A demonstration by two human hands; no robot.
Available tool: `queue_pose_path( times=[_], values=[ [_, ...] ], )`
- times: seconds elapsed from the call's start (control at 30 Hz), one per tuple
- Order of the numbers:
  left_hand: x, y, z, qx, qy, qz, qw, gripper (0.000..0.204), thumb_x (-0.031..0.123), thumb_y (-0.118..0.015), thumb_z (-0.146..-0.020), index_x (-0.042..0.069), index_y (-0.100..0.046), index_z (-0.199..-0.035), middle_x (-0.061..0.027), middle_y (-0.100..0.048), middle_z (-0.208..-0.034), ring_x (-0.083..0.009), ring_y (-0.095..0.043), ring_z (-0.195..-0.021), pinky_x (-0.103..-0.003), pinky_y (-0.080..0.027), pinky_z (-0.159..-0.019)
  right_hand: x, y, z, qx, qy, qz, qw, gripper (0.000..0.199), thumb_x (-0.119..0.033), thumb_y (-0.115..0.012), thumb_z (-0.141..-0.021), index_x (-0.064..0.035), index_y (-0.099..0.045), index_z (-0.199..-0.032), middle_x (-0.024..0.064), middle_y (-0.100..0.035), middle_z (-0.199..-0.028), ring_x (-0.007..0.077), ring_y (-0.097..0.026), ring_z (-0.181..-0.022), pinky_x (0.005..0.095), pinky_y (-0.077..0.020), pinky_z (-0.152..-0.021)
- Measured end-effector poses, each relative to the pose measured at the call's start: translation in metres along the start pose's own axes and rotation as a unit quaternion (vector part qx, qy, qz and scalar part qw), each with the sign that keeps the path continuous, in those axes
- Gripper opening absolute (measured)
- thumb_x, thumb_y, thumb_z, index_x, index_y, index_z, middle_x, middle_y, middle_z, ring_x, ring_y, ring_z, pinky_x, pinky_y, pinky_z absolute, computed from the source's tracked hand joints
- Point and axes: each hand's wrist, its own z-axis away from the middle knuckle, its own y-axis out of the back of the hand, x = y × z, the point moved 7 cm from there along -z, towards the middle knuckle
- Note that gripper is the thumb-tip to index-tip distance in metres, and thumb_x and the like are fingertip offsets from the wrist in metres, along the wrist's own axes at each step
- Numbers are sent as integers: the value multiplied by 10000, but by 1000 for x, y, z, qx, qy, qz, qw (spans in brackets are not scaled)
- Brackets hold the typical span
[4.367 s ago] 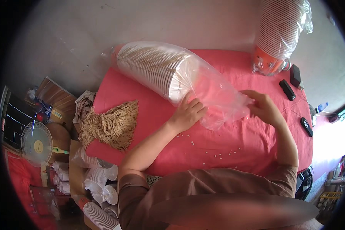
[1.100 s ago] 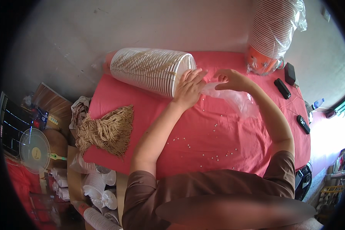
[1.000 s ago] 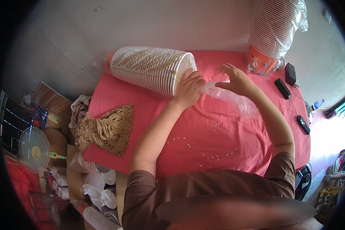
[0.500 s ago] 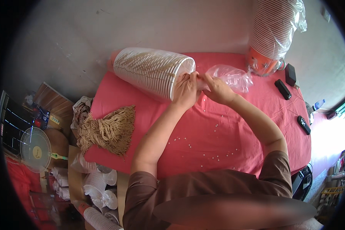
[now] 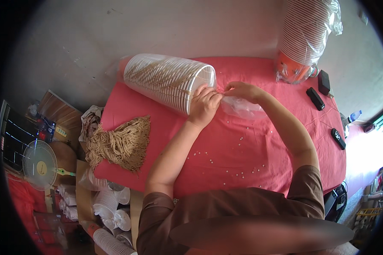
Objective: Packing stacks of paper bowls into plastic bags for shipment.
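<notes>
The table cover (image 5: 251,140) is matt red cloth. The bag (image 5: 242,108) is thin glossy clear plastic. The stacked cups (image 5: 166,80) look like smooth white paper. The fringe bundle (image 5: 121,144) is rough beige yarn.

My left hand (image 5: 204,104) rests against the open end of a long stack of paper cups (image 5: 168,80) lying on its side on the red-covered bench (image 5: 251,157). My right hand (image 5: 241,90) pinches the crumpled clear plastic bag (image 5: 244,108) just beside it. A bundle of tan cord (image 5: 121,144) lies near the bench's left edge.

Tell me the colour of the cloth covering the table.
The cloth is pinkish red, plain; the head view shows it.
</notes>
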Motion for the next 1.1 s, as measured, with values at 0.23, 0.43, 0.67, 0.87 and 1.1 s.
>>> queue_pose_path(
  times=[0.23, 0.43, 0.67, 0.87, 1.1],
  values=[
    [-4, -1, 0, -30, 76, 3, 997, 84, 91, -641, -747, 68, -652, -827, -64, -678, -809, -203, -623, -920, -386, -364, -1044, -88, -30, 78, 284, 350, 430, 782, 438, -219, -792, -720, -68, -587, -1077, 135, -602, -1031, 306, -602, -997, 399, -484, -874],
    [-7, 1, -1, -27, 87, 6, 996, 94, 126, -659, -776, 69, -654, -851, -58, -664, -778, -190, -612, -905, -381, -344, -1046, -63, -55, 67, 269, 320, 574, 704, 572, -275, -753, -704, -85, -520, -1191, 104, -577, -1097, 281, -581, -1066, 466, -381, -1056],
    [-4, 10, -2, -52, 79, -13, 995, 59, 151, -652, -828, 94, -657, -840, -39, -659, -741, -176, -613, -871, -377, -340, -1041, -56, 63, 71, 261, 76, 643, 715, 185, -239, -667, -796, -196, -738, -962, 24, -717, -943, 242, -663, -952, 459, -332, -1080],
    [-9, 4, 6, -51, 62, -26, 996, 87, 159, -650, -832, 94, -627, -777, -47, -656, -735, -193, -614, -851, -376, -348, -1037, -57, 99, 92, 101, 44, 511, 853, 500, -368, -810, -693, -20, -712, -1039, 148, -705, -974, 248, -646, -989, 342, -470, -874],
    [-11, 4, 6, -63, 62, -46, 995, 116, 158, -638, -855, 77, -634, -772, -62, -643, -720, -207, -609, -818, -397, -368, -1007, -37, 160, 116, 117, 46, 460, 879, 375, -184, -790, -713, -4, -678, -1023, 94, -676, -832, 231, -643, -826, 328, -499, -779]
  ],
)
